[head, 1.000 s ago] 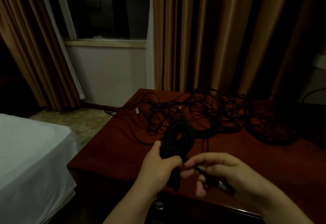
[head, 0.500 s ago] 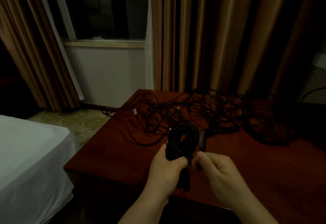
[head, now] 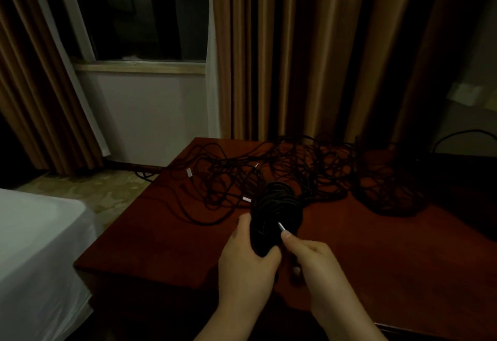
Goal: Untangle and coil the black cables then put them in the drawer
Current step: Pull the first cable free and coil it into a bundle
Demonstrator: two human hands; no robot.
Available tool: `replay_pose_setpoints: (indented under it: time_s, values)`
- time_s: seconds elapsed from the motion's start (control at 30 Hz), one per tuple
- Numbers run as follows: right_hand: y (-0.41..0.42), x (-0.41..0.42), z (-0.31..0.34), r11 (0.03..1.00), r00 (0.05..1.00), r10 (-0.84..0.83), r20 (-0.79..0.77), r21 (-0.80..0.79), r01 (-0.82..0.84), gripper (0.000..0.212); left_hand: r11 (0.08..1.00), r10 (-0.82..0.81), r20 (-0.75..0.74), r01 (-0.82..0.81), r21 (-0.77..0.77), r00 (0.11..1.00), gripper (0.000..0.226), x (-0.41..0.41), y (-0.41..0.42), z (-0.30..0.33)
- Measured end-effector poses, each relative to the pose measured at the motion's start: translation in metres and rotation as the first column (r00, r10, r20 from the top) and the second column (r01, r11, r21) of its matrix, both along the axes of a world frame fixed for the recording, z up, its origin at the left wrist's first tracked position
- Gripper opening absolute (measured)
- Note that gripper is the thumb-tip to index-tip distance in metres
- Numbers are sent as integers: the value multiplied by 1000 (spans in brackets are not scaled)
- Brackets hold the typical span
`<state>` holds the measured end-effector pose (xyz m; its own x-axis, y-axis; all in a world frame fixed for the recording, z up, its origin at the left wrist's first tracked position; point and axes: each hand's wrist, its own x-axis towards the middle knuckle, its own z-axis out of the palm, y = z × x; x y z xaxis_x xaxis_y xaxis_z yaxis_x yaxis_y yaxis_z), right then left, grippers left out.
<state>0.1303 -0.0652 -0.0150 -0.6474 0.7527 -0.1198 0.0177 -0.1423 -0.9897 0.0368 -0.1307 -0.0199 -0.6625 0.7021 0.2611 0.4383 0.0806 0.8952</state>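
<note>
A tight coil of black cable (head: 277, 206) stands upright above the red-brown table (head: 376, 254). My left hand (head: 248, 257) grips the coil's lower part. My right hand (head: 314, 257) pinches the cable's end, whose silver plug tip (head: 281, 226) points up across the coil's front. Behind the coil a large tangle of black cables (head: 290, 168) spreads over the table's far half, with small silver connectors (head: 189, 172) showing. A denser black heap (head: 390, 192) lies at the right. No drawer is visible.
A white bed (head: 35, 246) stands at the left, close to the table's left edge. Brown curtains (head: 295, 53) hang behind the table and a dark window (head: 145, 12) is at the upper left. One cable strand (head: 145, 175) drops off the table to the floor.
My right hand has brought the plug end from low at the right up against the coil's front. The coil sits a little higher and further from me.
</note>
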Motion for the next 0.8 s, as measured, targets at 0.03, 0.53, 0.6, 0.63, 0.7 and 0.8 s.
replay_pose_setpoints:
  time_s: [0.03,0.53,0.6,0.63,0.7,0.8]
  values:
    - [3,2,1,1000,1000,-24,-13,-19,24,42,1000,-5,-49,4,-26,999,34,-1,1,-2]
    - [14,39,4,983,984,-150,94,119,138,42,870,-489,535,339,358,689,47,9,19,13]
    - [14,43,6,975,976,-192,106,130,178,54,861,-505,534,351,369,678,50,21,22,12]
    - [14,46,9,971,971,-216,104,129,202,57,861,-504,525,348,371,686,46,26,25,10]
    - [18,55,10,963,963,-256,86,114,245,54,863,-499,522,338,376,692,29,35,32,6]
    - [25,72,11,972,966,-234,112,60,229,34,854,-513,432,389,346,742,34,50,42,2]
